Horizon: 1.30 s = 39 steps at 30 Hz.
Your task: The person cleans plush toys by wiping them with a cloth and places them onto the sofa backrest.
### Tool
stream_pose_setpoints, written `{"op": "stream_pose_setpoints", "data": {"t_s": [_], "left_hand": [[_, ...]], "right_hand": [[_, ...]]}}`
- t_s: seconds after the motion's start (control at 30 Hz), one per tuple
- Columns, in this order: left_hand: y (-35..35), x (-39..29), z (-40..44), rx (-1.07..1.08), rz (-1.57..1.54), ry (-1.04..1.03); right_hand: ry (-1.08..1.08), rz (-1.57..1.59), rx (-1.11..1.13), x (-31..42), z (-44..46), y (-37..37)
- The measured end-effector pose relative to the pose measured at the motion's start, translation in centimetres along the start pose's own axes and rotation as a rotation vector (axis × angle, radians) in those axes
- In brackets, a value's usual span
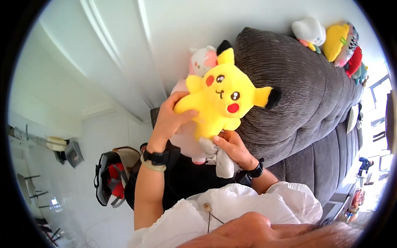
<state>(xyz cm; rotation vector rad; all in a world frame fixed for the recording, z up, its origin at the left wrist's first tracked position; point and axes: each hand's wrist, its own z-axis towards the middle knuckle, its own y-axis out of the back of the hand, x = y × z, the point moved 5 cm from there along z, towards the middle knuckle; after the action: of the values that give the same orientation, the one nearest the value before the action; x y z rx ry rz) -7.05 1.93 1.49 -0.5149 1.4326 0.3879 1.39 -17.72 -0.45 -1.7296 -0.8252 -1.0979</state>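
Far L of the yellow plush (219, 97), a gray box-like item (73, 153) is by the pale floor (89, 188); nearer, still well L and lower in view, is an open bag (109, 177) w/ red stuff (117, 182) inside. L hand (175, 118) grips the yellow plush's L side, thumb across its front, fingers curled behind; blk band + pale bangle on that wrist. Just behind/below the yellow plush is a pink plush (186, 142), partly hidden; a white-pink plush (202, 60) peeks out by its upper L. The yellow plush itself is up front, held in both hands, face twd camera, tilted, ears to the upper R. R hand (233, 148) pinches its lower end, thumb in front, w/ a grayish-white cloth-like item (224, 163) bunched at the fingers; blk band there too. R of the yellow plush is a dk gray sofa (285, 82); farther R, along the sofa's edge, a white plush (310, 32), a yellow-and-gray one (336, 41) & a red item (354, 62).
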Motion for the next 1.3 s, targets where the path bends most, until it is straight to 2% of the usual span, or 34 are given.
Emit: {"op": "stream_pose_setpoints", "data": {"t_s": [0.07, 0.1, 0.2, 0.33, 0.47, 0.53, 0.57, 0.6, 0.67, 0.7, 0.77, 0.8, 0.83, 0.87, 0.9, 1.0, 1.07, 1.1, 1.2, 1.3], "left_hand": [[0.1, -1.5, -1.2, 0.020, -0.034, -0.051], [0.1, -2.2, -1.7, 0.074, -0.045, 0.069], [-1.4, -4.2, -2.2, 0.007, -0.192, -0.127], [-3.0, -4.9, -2.6, -0.011, -0.219, -0.209], [-5.7, -7.6, -2.7, -0.049, -0.262, -0.285], [-7.0, -9.5, -2.3, -0.022, -0.270, -0.339], [-7.8, -10.8, -1.9, 0.018, -0.274, -0.386], [-8.4, -12.0, -1.5, 0.060, -0.278, -0.432], [-8.9, -13.8, -0.9, 0.123, -0.234, -0.464], [-9.2, -14.4, -0.7, 0.156, -0.212, -0.482], [-8.4, -14.0, -0.4, 0.131, -0.159, -0.442], [-7.9, -13.5, -0.2, 0.119, -0.132, -0.420], [-7.4, -12.7, -0.2, 0.082, -0.131, -0.418], [-6.8, -11.7, -0.2, 0.046, -0.122, -0.380], [-6.2, -10.7, -0.2, 0.011, -0.113, -0.341], [-5.2, -8.8, -0.6, -0.051, -0.092, -0.271], [-4.4, -7.9, -1.0, -0.087, -0.079, -0.241], [-4.0, -7.5, -1.2, -0.108, -0.072, -0.230], [-2.3, -6.7, -1.9, -0.175, -0.073, -0.186], [-0.6, -5.6, -2.0, -0.224, -0.055, -0.191]], "right_hand": [[0.090, -0.137, -0.023, 1.3, -0.1, 0.3], [0.132, -0.206, -0.033, 2.1, -0.2, 0.5], [0.177, -0.393, -0.047, 3.8, -0.9, 1.4], [0.270, -0.662, -0.008, 7.5, -1.8, 1.4], [0.267, -0.656, 0.026, 11.3, -2.4, 1.9], [0.268, -0.601, -0.052, 14.3, -3.2, 2.7], [0.363, -0.647, -0.076, 16.3, -3.5, 3.3], [0.265, -0.512, -0.176, 18.2, -4.1, 3.8], [0.379, -0.430, -0.260, 22.6, -4.7, 5.0], [0.329, -0.419, -0.325, 24.7, -5.0, 5.7], [0.350, -0.452, -0.346, 28.2, -4.2, 9.1], [0.429, -0.537, -0.407, 30.0, -3.2, 12.1], [0.413, -0.505, -0.417, 31.4, -2.5, 13.9], [0.384, -0.615, -0.396, 33.0, -1.6, 16.2], [0.313, -0.604, -0.307, 34.1, -0.7, 18.4], [0.274, -0.847, -0.619, 35.1, 1.8, 22.6], [0.150, -0.964, -0.409, 35.1, 4.1, 24.6], [0.089, -1.017, -0.301, 34.8, 4.8, 23.9], [0.236, -0.981, -0.469, 34.4, 2.8, 22.7], [0.218, -1.082, -0.583, 34.6, 0.2, 23.5]]}}
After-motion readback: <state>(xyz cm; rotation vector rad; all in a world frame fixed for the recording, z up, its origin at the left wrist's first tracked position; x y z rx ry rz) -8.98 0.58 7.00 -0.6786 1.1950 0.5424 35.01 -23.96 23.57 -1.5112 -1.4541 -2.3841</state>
